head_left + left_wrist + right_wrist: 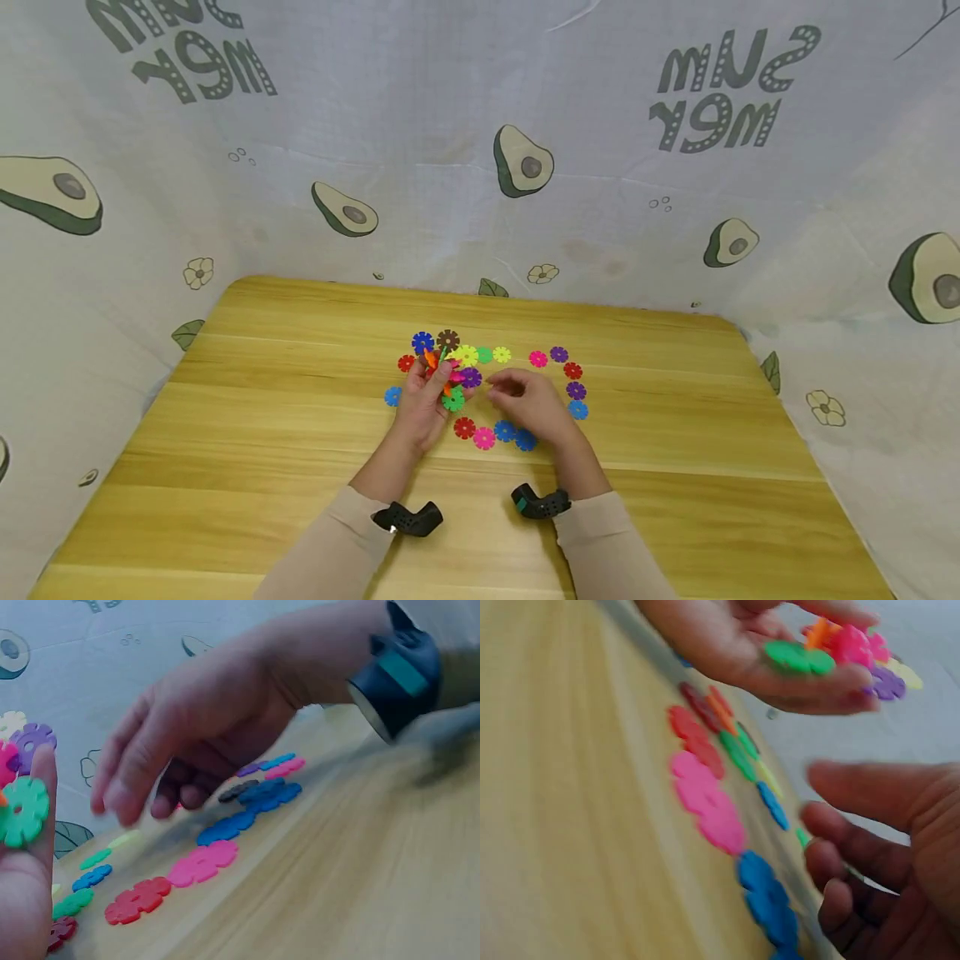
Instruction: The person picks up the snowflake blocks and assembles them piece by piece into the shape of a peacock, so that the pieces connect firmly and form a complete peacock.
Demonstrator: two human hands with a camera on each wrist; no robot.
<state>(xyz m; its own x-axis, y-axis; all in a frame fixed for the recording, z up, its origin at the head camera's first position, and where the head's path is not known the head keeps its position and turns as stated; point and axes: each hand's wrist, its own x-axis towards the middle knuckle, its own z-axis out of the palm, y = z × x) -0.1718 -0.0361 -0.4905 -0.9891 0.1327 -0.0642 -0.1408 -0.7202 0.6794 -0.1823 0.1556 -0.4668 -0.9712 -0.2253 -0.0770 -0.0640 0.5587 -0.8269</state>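
My left hand (pixel 420 410) holds a joined cluster of notched plastic flower discs (pixel 853 646) in pink, orange, green, purple and yellow. The thumb lies over the cluster in the head view. In the left wrist view a green disc (pixel 24 812) of it faces the camera beside a finger. To the right, apart from the cluster, my right hand (pixel 532 402) hovers above the table with loosely bent fingers. No disc shows between its thumb and fingers (pixel 855 844) in the right wrist view.
Loose discs lie flat on the wooden table (pixel 262 433), roughly in a ring around the hands. Nearest me are a red disc (pixel 464 428), a pink disc (pixel 484 438) and two blue discs (pixel 515 435). A printed curtain (pixel 435 158) hangs behind the table.
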